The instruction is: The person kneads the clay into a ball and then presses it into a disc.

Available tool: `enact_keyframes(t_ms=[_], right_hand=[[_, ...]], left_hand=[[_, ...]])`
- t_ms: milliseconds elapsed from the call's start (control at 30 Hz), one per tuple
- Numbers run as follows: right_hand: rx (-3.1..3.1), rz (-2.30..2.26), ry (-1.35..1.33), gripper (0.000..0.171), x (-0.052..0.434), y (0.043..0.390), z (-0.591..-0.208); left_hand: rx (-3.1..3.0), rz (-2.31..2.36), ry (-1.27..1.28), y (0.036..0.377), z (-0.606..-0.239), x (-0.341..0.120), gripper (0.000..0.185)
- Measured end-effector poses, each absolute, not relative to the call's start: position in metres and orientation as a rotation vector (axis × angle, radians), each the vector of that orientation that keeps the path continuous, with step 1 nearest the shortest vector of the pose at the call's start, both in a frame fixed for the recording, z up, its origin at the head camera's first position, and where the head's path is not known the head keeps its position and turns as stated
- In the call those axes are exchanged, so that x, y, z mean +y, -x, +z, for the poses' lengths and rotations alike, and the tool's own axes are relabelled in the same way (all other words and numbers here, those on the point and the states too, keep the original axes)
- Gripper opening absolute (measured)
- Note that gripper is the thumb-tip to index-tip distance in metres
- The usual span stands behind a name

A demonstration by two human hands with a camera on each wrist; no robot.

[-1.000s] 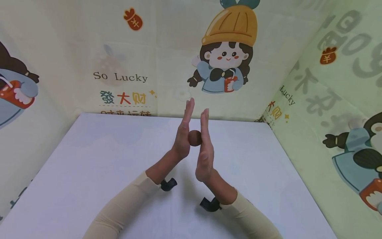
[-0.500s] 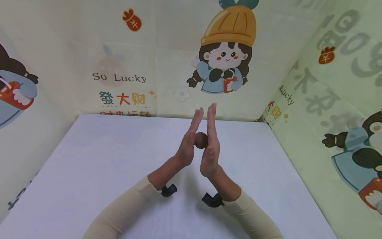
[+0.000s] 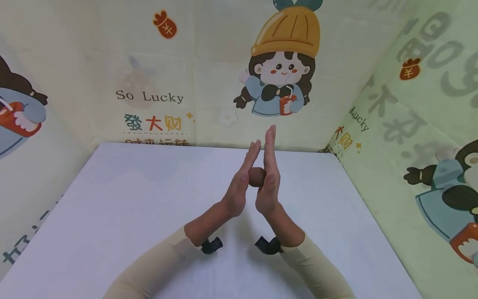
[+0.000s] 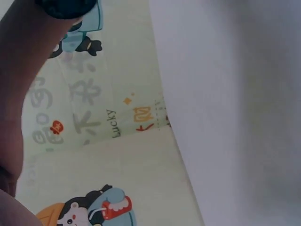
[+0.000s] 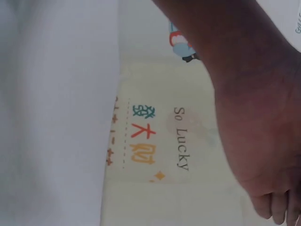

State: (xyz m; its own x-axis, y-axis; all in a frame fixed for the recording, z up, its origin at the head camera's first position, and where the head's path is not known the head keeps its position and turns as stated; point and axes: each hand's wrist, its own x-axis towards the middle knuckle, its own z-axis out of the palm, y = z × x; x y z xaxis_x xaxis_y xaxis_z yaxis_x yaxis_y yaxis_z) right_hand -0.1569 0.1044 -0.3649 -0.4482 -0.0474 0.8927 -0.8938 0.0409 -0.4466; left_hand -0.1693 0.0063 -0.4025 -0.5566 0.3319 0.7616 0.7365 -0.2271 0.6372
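Note:
A small brown ball [image 3: 256, 177] is held between two flat palms above the table. My left hand [image 3: 237, 190] presses it from the left, fingers straight and pointing away and slightly right. From the other side my right hand [image 3: 270, 178] presses the ball with straight upright fingers, its fingertips reaching farther than the left ones. Part of a forearm and hand [image 4: 9, 94] fills the left edge of the left wrist view. The right wrist view shows a forearm and hand [image 5: 263, 132] at its right. The ball is hidden in both wrist views.
A white table [image 3: 149, 199] lies beneath the hands. Its far edge meets a printed cloth wall [image 3: 216, 74], and a similar cloth side wall [image 3: 388, 108] stands at the right. Small black wrist mounts [image 3: 212, 246] hang under the cuffs.
Both hands and the ball have shifted right. My left hand has slid back toward the body while the right hand has moved forward, so the right fingertips now lie beyond the left ones.

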Motion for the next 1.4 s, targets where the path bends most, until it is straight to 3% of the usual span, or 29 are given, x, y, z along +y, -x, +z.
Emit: enact_keyframes(t_ms=[600,1400], right_hand=[[-1.646,1.521,-0.979,0.092,0.103,0.163,-0.38],[-1.724,1.556,-1.034,0.099,0.083,0.15,-0.393]], left_hand=[[-1.649,-1.904,1.188,0.154,-0.378,0.006,0.086],[-1.475,-1.939,0.962,0.177,-0.357,-0.005,0.083]])
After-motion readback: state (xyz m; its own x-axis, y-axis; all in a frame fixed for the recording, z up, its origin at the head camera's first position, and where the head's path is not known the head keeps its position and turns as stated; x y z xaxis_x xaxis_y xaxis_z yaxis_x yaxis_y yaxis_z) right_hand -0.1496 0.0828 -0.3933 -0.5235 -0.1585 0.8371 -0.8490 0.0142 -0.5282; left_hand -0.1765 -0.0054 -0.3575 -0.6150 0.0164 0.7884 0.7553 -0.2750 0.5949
